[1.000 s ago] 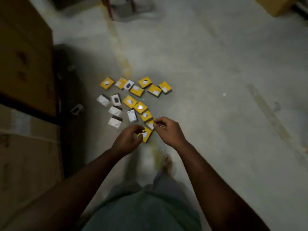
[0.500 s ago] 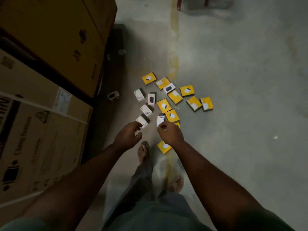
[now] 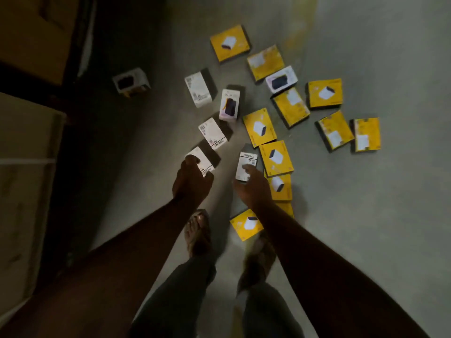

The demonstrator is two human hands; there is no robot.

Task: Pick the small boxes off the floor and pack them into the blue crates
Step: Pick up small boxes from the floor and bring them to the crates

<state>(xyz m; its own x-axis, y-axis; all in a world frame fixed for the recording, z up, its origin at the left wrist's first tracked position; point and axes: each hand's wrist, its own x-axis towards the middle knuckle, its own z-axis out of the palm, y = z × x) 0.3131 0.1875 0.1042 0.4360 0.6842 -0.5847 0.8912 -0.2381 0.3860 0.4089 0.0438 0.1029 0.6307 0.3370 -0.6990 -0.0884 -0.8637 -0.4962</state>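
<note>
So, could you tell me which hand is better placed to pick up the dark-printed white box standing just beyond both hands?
Left, probably. The left hand touches a white box nearly in line with the dark-printed box. The right hand sits on another white box, further right.

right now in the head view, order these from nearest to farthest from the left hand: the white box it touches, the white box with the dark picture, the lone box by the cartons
1. White box it touches, at the left hand.
2. White box with the dark picture, ahead, slightly right.
3. Lone box, far ahead, left, by the cartons.
</note>
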